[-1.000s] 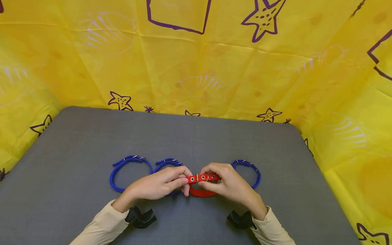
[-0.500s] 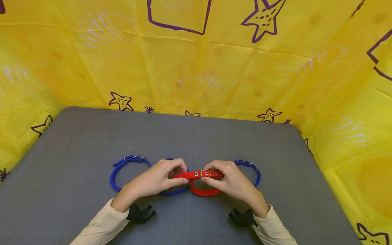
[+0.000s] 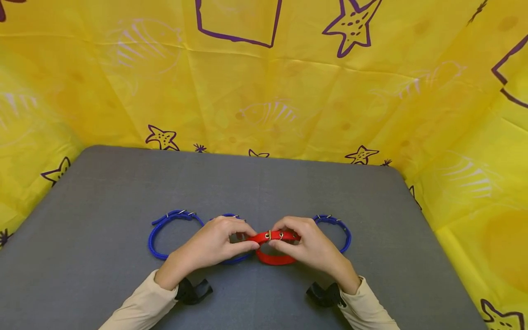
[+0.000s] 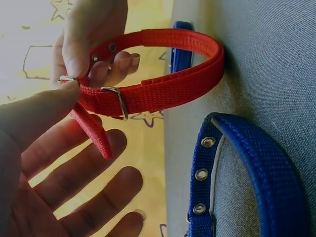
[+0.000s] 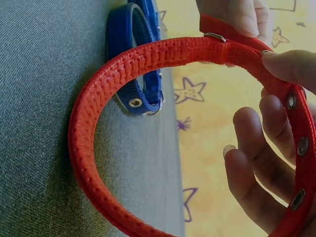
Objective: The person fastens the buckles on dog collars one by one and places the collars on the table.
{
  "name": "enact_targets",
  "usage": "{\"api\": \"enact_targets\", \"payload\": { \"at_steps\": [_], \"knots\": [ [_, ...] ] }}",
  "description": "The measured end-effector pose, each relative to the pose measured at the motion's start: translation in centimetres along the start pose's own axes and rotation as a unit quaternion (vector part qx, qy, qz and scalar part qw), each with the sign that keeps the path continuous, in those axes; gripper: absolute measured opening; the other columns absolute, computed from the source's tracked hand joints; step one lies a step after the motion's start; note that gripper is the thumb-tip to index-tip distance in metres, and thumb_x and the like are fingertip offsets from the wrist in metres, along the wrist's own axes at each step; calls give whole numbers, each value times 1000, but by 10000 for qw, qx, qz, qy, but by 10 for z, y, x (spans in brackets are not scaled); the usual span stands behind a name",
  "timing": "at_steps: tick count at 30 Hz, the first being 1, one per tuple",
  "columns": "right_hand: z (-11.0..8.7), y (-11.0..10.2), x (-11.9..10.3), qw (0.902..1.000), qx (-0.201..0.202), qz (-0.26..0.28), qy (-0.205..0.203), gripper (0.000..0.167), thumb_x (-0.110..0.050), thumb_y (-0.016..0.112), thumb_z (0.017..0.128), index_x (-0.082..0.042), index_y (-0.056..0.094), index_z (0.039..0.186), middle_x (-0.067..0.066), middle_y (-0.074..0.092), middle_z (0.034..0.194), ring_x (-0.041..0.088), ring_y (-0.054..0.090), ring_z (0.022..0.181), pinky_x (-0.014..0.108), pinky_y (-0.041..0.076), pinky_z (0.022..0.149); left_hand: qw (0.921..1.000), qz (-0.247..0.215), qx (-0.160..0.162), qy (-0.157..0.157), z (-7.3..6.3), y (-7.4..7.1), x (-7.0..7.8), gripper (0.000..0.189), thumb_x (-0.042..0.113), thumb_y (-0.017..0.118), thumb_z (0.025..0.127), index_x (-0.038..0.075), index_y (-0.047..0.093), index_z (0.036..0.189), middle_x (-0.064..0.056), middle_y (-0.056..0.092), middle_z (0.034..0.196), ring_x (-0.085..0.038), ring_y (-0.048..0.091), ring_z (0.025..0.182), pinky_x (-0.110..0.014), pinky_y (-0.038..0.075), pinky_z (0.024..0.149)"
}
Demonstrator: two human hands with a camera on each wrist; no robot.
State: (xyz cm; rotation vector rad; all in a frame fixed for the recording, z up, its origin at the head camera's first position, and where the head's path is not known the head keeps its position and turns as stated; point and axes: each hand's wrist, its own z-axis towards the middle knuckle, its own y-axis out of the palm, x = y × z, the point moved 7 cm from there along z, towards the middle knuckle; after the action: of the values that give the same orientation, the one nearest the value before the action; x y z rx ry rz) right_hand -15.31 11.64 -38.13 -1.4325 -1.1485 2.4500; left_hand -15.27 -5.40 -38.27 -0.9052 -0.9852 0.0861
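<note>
A red collar (image 3: 276, 260) with metal eyelets and a buckle is held between both hands as a closed loop. My left hand (image 3: 216, 243) pinches it by the buckle (image 4: 68, 79), thumb on the strap, while its other fingers are spread apart. The pointed strap tip (image 4: 94, 133) sticks out past the buckle towards the left palm. On the other side, my right hand (image 3: 307, 240) pinches the strap between thumb and fingers, beside the row of eyelets (image 5: 302, 146). The lower part of the loop hangs close over the table.
Three blue collars lie buckled on the grey table (image 3: 255, 188): one at the left (image 3: 152, 238), one partly hidden behind my left hand (image 3: 237, 260), and one beyond my right hand (image 3: 349, 238). A yellow patterned cloth (image 3: 264, 82) surrounds the table's back and sides.
The left hand drew back, its fingers loosening around the strap end, then came in again and pinches near the buckle. The red collar has shifted slightly right; the right hand keeps its grip.
</note>
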Motion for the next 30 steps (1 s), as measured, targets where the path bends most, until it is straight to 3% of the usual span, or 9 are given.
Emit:
{"api": "enact_targets", "payload": {
  "at_steps": [4,7,13,17,23,30],
  "knots": [
    [0,-1,-3,9999,55,19,-133,8,-23,75,90,-21,68,93,-8,66,83,1,54,69,21,48,59,9992,-226,-246,-235,-1,4,-4,20,41,69,92,28,70,107,18,67,89,1,58,79,-25,51,71],
    [0,-1,-5,9998,104,101,-166,8,-22,75,90,-21,68,94,-7,66,82,1,53,66,21,47,56,9984,-303,-406,-237,0,7,-5,25,43,66,94,27,68,113,16,67,94,0,57,81,-22,49,73],
    [0,-3,-9,9990,245,143,-333,10,-21,75,89,-22,68,97,-7,65,81,0,50,64,20,45,54,9980,-539,-316,72,2,7,-1,11,35,70,93,25,70,99,15,63,82,0,52,71,-20,46,64],
    [0,-5,-7,9988,278,164,-355,11,-20,77,88,-22,69,96,-7,67,82,1,56,67,22,50,59,9966,-780,-251,37,1,6,-1,13,33,70,93,21,71,98,13,60,76,1,49,63,-19,43,57],
    [-1,-8,0,9997,4,204,119,9,-22,78,87,-21,69,91,-9,65,79,2,57,69,24,53,62,9934,-1116,-197,-160,0,5,-4,16,32,72,92,21,68,102,12,65,78,-1,50,55,-20,43,52],
    [-3,-11,7,9976,-215,188,631,10,-27,78,87,-23,69,89,-10,63,75,3,57,66,24,52,61,9879,-1443,-345,-457,-1,8,-8,19,26,75,90,22,64,105,9,72,89,-3,66,74,-24,53,64]
  ]
}}
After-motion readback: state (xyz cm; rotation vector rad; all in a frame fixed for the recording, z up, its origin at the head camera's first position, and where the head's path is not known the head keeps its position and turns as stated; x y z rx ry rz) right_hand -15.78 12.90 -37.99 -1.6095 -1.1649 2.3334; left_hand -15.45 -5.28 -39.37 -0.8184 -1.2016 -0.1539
